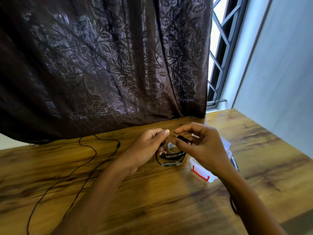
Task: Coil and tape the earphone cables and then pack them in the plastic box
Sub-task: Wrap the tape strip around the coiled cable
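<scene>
View: head camera, looking forward and down.
Left hand (147, 146): at 6 o'clock in the picture, a little left of the middle. Its fingers are curled around the left side of the coil, and the thumb tip is raised above it.
Right hand (205, 148): at 3 o'clock from the left hand, close to it. The thumb and the first fingers pinch a short black part of the coil at its upper right side.
Coil (171, 156): black earphone cable wound in some loops, held between both hands, above the table and not lying on it.
Clear roll (170, 147): a shiny round thing seen through the middle of the coil. It may be tape, but I cannot tell for sure.
Box (193, 161): clear plastic, with a red latch (200, 173). It is on the table at 4 o'clock from the coil, partly hidden under the right hand and wrist. I cannot tell what is inside.
Loose cable (118, 144): a second thin black cable, uncoiled, at 9 o'clock from the left hand. It runs down over the table toward 7 o'clock.
Table (152, 200): brown wood with a dark grain.
Curtain (101, 65): dark with a leaf pattern, at 12 o'clock. It reaches the far edge of the table.
Window (220, 48): bright, with a metal grille, at 1 o'clock.
Wall (279, 65): pale, at 2 o'clock.
</scene>
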The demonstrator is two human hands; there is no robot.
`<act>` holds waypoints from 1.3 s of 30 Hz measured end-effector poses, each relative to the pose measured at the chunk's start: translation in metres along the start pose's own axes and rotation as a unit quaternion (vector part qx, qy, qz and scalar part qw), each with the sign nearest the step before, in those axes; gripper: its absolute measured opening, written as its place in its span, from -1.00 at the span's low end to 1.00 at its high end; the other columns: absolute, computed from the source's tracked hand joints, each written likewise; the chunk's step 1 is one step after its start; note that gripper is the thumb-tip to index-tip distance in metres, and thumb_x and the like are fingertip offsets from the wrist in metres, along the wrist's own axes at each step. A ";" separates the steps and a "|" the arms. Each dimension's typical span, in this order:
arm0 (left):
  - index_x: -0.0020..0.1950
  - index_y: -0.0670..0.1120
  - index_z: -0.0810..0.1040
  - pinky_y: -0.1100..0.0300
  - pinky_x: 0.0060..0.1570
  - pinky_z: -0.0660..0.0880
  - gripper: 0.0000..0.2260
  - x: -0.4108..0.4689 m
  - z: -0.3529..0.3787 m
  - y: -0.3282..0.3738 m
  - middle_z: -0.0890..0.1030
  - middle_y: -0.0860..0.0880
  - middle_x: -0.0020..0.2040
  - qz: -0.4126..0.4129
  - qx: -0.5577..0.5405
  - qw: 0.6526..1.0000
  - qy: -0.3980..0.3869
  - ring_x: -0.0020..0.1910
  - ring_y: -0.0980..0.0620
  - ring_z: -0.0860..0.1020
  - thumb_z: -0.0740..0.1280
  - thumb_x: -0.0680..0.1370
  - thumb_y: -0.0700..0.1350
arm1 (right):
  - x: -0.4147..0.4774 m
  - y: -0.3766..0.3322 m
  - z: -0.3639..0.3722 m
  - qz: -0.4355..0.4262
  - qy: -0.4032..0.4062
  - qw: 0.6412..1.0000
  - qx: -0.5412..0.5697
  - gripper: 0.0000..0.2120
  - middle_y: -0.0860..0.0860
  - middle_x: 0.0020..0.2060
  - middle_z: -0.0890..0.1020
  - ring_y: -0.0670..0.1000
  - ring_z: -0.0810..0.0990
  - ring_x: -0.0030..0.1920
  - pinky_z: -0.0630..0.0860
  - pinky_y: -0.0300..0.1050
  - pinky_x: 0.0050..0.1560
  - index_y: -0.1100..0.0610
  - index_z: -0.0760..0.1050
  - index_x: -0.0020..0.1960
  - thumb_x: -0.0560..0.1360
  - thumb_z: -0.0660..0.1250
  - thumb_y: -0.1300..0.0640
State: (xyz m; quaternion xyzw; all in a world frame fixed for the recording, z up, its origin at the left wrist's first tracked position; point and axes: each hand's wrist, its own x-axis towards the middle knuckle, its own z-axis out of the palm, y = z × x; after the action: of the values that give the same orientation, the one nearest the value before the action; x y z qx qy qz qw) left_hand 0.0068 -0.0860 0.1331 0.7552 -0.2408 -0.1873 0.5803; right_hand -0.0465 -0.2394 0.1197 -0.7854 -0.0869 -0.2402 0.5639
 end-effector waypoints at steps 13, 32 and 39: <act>-0.27 -0.11 0.44 -0.12 0.08 0.46 -0.71 -0.003 0.001 0.001 0.40 0.12 -0.53 0.029 0.052 0.998 0.006 -0.45 0.20 0.39 0.14 0.61 -0.05 | 0.003 0.010 -0.001 -0.095 0.025 0.986 -0.136 -0.88 -0.08 -0.23 0.59 -0.09 0.56 -0.21 0.53 -0.27 -0.21 0.08 0.61 -0.13 0.35 0.48 0.19; -0.13 -0.09 0.56 0.08 -0.09 0.44 -0.82 -0.002 0.010 -0.001 0.41 0.13 -0.47 0.049 -0.034 0.998 0.031 -0.44 0.21 0.40 0.20 0.59 -0.11 | -0.003 0.018 0.009 -0.183 0.120 0.921 -0.323 -0.82 0.06 -0.28 0.48 -0.01 0.40 -0.24 0.33 -0.19 -0.30 0.22 0.42 -0.20 0.33 0.42 0.36; -0.11 -0.03 0.54 0.20 -0.23 0.41 -0.84 -0.003 0.012 -0.003 0.42 0.10 -0.45 0.086 0.008 0.995 0.050 -0.39 0.15 0.42 0.20 0.59 -0.10 | -0.004 0.017 0.006 -0.191 0.124 0.927 -0.299 -0.91 0.11 -0.19 0.49 0.00 0.47 -0.23 0.43 -0.22 -0.27 0.29 0.50 -0.17 0.38 0.40 0.31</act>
State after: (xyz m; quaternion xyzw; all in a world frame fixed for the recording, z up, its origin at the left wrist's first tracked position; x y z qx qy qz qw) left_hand -0.0015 -0.0934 0.1272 0.7446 -0.2773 -0.0968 0.5994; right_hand -0.0410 -0.2394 0.1017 -0.8501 -0.0889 -0.4534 0.2528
